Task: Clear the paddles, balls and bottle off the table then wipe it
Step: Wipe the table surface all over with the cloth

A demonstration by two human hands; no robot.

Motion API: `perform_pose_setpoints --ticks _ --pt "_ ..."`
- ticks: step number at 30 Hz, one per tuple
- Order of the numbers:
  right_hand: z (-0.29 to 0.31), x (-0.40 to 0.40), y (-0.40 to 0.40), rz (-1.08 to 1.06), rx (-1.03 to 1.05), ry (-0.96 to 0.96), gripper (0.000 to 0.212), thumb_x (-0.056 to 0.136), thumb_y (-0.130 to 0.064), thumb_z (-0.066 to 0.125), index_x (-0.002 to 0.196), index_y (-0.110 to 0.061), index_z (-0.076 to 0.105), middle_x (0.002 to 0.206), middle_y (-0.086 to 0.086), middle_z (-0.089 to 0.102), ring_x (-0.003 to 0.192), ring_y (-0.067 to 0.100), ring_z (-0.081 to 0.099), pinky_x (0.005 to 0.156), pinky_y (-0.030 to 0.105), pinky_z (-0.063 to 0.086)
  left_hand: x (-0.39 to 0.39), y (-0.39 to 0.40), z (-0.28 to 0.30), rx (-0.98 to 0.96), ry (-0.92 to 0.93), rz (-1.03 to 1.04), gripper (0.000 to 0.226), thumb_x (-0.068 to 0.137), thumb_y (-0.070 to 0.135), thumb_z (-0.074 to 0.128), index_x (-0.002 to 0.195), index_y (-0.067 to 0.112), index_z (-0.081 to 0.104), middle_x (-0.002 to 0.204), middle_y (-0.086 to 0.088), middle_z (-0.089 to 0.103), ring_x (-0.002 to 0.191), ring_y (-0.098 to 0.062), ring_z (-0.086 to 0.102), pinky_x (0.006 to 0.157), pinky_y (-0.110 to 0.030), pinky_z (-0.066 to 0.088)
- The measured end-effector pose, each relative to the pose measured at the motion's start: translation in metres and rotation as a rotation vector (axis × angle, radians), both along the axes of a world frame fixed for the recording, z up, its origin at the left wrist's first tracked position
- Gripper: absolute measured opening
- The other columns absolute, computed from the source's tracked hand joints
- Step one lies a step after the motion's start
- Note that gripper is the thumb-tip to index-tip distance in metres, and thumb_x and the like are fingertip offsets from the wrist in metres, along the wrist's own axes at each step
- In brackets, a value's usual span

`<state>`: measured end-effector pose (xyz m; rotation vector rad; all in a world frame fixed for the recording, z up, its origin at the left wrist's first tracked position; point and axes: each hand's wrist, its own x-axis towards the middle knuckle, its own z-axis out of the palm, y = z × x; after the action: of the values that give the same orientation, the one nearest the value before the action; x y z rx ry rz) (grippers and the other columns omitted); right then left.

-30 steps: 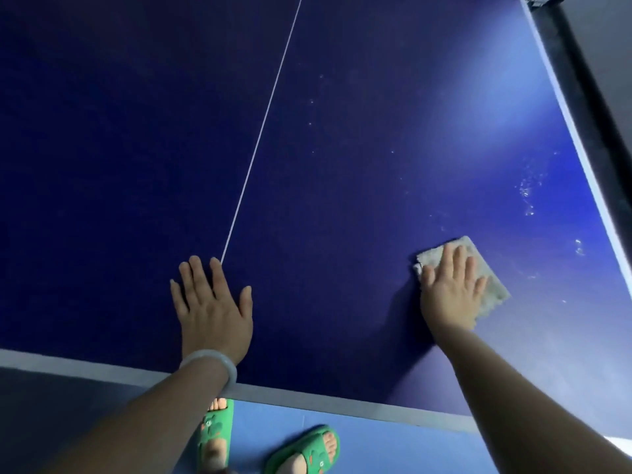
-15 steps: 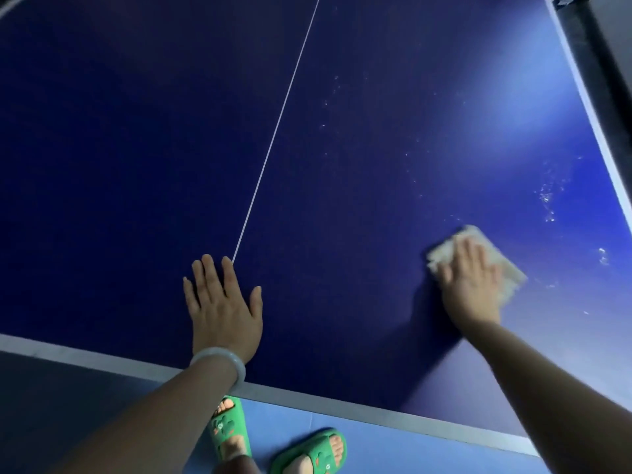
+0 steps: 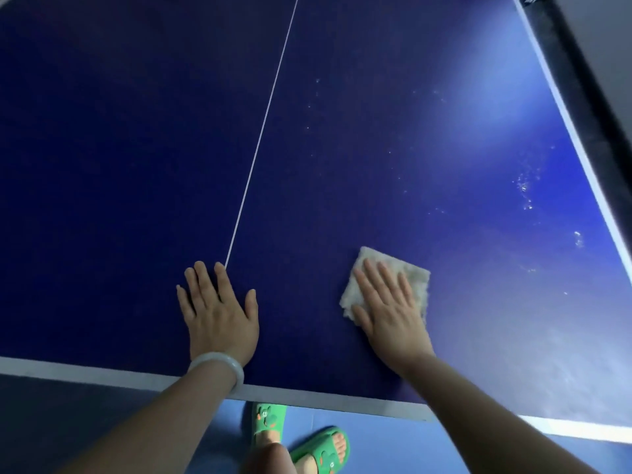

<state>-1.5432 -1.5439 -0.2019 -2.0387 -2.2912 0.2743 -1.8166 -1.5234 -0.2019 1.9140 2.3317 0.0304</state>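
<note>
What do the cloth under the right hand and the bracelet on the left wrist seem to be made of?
Cloth: probably soft microfibre or terry, pale and fluffy, with a shaggy edge. Bracelet: a smooth, pale, slightly translucent bangle with a gloss, which suggests jade or glass; plastic cannot be excluded.

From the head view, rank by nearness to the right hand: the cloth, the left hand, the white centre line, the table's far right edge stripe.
1. Cloth, under the right hand.
2. Left hand, flat to its left.
3. Centre line, beyond the left hand's fingertips.
4. Right edge stripe, away at the right.
</note>
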Motion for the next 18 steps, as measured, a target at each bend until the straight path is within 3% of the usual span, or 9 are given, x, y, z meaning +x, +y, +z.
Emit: perform_pose_setpoints --ticks 4,6,8,11,13,16,18 --pt "0.006 0.059 -0.007 -0.717 -0.118 0.013 0.059 0.104 -0.040 0.029 0.157 -0.023 0.009 0.165 0.000 0.004 0.152 0.020 -0.001 0.121 0.047 -0.001 -0.001 0.000 0.000 -0.009 -0.018 -0.003 0.076 0.095 0.051 0.020 0.153 0.002 0.017 0.159 -0.026 0.010 0.149 -0.038 0.006 0.121 -0.055 0.007" --pt "0.006 0.039 -0.008 -0.848 -0.155 0.015 0.060 0.104 -0.041 0.024 0.157 -0.022 0.003 0.165 0.001 -0.001 0.151 0.021 -0.003 0.120 0.049 -0.002 -0.001 0.000 0.001 -0.011 -0.029 -0.015 0.076 0.095 0.051 0.021 0.153 0.002 0.017 0.159 -0.026 0.009 0.149 -0.038 0.005 0.121 -0.055 0.005" --pt "0.005 0.001 -0.014 -0.747 -0.120 0.009 0.062 0.103 -0.042 0.024 0.157 -0.022 0.002 0.165 0.002 -0.004 0.152 0.022 -0.005 0.121 0.048 -0.005 -0.002 0.001 0.002 -0.012 -0.049 -0.010 0.074 0.097 0.049 0.027 0.153 0.002 0.017 0.160 -0.025 0.007 0.149 -0.038 0.003 0.121 -0.054 0.003" --pt "0.004 -0.050 -0.043 -0.391 -0.077 -0.015 0.062 0.102 -0.045 0.024 0.157 -0.022 0.006 0.164 0.000 -0.001 0.151 0.021 -0.007 0.122 0.048 -0.004 0.000 0.009 0.005 -0.011 -0.152 -0.006 0.068 0.099 0.038 0.044 0.153 0.004 0.020 0.161 -0.023 0.007 0.150 -0.036 0.001 0.121 -0.055 0.004" --pt "0.004 -0.057 -0.065 -0.292 -0.066 0.007 0.062 0.100 -0.043 0.028 0.157 -0.023 0.013 0.164 -0.002 0.005 0.152 0.019 -0.003 0.121 0.048 0.005 0.020 0.013 0.010 0.045 -0.197 -0.169 0.063 0.098 0.029 0.049 0.152 0.007 0.025 0.160 -0.021 0.013 0.150 -0.035 0.005 0.122 -0.052 0.004" --pt "0.002 -0.034 -0.095 -0.191 -0.076 0.035 0.062 0.099 -0.043 0.035 0.156 -0.024 0.018 0.164 -0.004 0.013 0.151 0.019 0.008 0.119 0.048 0.013 0.074 0.014 0.013 0.054 -0.200 -0.423 0.063 0.099 0.034 0.044 0.154 0.013 0.023 0.162 -0.017 0.012 0.151 -0.031 0.005 0.122 -0.048 0.003" --pt "0.000 -0.002 -0.112 -0.164 -0.074 0.013 0.062 0.100 -0.043 0.033 0.157 -0.026 0.017 0.164 -0.006 0.012 0.151 0.018 0.011 0.118 0.048 0.015 0.111 0.011 0.012 -0.009 -0.185 -0.466 0.065 0.100 0.043 0.033 0.156 0.017 0.012 0.163 -0.016 0.002 0.151 -0.031 -0.002 0.122 -0.050 0.000"
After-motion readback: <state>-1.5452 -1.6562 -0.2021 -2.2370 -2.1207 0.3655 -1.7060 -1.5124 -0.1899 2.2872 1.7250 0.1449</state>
